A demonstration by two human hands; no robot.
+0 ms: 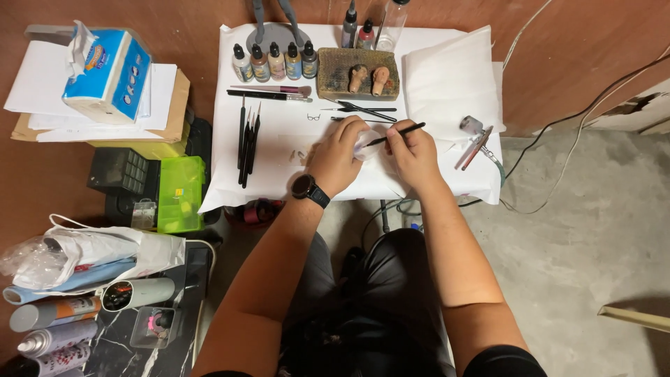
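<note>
Starting at the bottom of the frame, it's just the person's lap in dark trousers, with both forearms reaching up toward the middle. At centre, the left hand [336, 157] — smartwatch on the wrist — is curled with its fingers closed around a small pale piece [366, 145], holding it just above the white paper sheet [279, 171]. It's too small to say what the piece is. The right hand [413, 155] sits right beside it, fingers pinched on a thin dark paintbrush [398, 132] whose tip meets the piece.

Looks to me like the detail-painting stage: brush on the part, part steadied in the other hand. I'd say the next stroke needs a very light touch and a firm hold, or a fresh dab of paint.

Left of the hands is a row of spare black brushes [247, 143]. To the right, an airbrush [476, 143] lies on the sheet. Further up there's a brown block [357, 73] holding two small sculpted heads — and a line of dropper paint bottles [275, 63] beside it. Off at the upper left, a tissue box [105, 73] sits on a stack of papers. Lower left has spray cans [52, 328] and a green plastic box [180, 192].
</note>
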